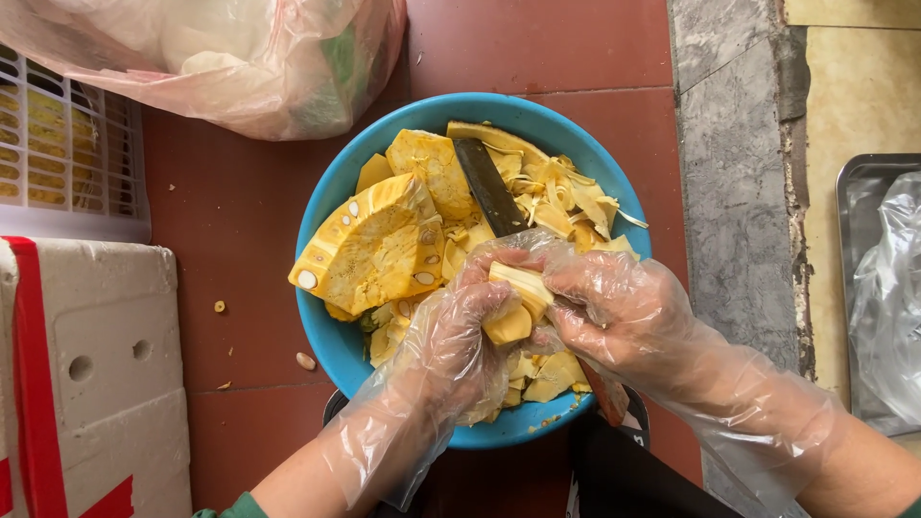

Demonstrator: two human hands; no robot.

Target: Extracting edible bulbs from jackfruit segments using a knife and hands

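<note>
Hidden under the gloved hands: knife (489,187) handle. Cut off by picture edges: metal tray (854,192), foam box (96,374), plastic bag (221,58).

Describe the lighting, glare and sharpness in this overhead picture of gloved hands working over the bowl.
Head view: soft, even daylight, only faint shadows under the blue bowl; mild glare on the plastic gloves of the left hand and right hand and on the bag; fruit sharp; edges slightly curved by the wide lens.

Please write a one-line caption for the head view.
Gloved left hand and right hand pull a jackfruit piece apart over a blue bowl.
</note>
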